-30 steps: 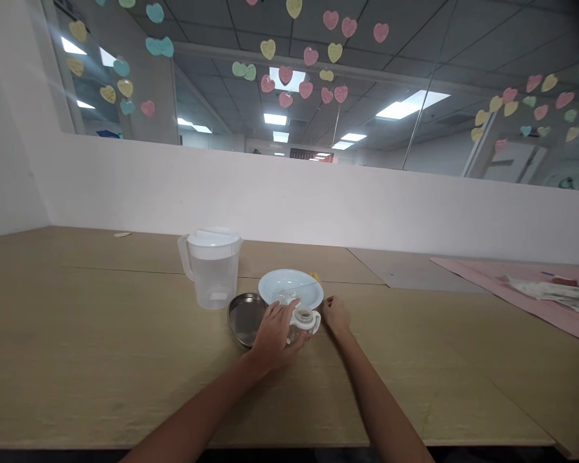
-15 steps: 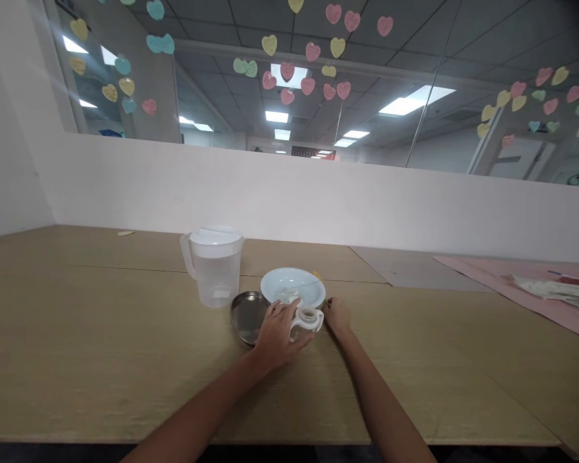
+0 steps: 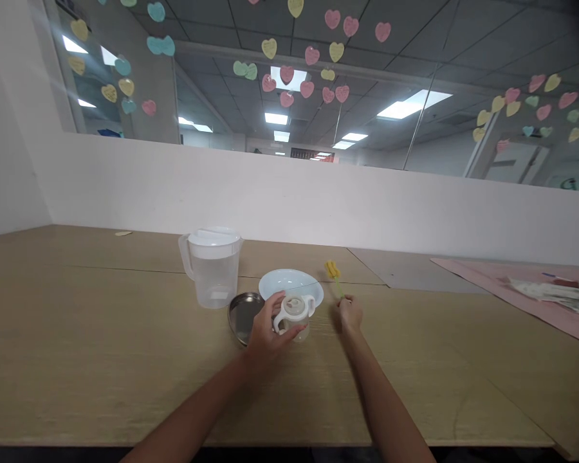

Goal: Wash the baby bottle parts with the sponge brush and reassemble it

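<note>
My left hand is closed around a small clear cup with white handles, fingers and thumb on its left and front sides. My right hand pinches the thin green stem of a brush with a yellow head, which points up and away from me. Just behind the cup stands a white bowl, partly hidden by it. A round metal dish sits left of the cup, its right side covered by my left hand.
A clear pitcher with a white lid stands behind the metal dish. At the far right a pink sheet carries a crumpled white bag. A white wall borders the table's back.
My right hand has moved right, away from the cup, and the yellow brush head now shows beside the bowl. The cup has shifted slightly left and turned in my left hand.
</note>
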`<state>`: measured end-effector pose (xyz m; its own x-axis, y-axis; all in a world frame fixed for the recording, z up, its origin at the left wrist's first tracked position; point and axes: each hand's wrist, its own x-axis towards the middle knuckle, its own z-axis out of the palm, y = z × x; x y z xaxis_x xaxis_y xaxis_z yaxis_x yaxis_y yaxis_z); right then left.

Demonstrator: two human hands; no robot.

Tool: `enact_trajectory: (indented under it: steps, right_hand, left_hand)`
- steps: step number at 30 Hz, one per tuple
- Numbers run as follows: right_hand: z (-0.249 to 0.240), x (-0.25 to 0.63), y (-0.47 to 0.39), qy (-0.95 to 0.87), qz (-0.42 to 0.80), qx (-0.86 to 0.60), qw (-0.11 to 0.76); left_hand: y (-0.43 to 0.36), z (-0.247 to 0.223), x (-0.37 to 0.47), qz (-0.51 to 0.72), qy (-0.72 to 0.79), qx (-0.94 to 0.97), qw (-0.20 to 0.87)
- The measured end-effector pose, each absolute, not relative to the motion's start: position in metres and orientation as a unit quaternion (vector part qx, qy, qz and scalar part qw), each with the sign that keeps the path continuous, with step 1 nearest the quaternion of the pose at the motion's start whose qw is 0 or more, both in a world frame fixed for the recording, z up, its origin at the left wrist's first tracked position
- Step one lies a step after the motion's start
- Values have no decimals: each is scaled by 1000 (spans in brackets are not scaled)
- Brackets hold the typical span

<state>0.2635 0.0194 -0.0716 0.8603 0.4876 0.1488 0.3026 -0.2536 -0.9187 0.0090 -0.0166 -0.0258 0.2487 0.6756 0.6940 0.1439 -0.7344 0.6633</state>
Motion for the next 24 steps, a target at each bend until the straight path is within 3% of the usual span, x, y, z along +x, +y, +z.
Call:
enact_trajectory:
  steps: [5,11,24]
  right_hand:
    - [-63,258,17,-248,86,-814,517]
    - [-58,257,14,-243,88,-825,502]
    - [-67,260,18,-279,97,-826,479]
  left_hand:
    - [-25,-25,13,463,268,809,242]
    - [-24,-23,12,477,283,798,234]
    - [-26,-30,18,376,267,851,251]
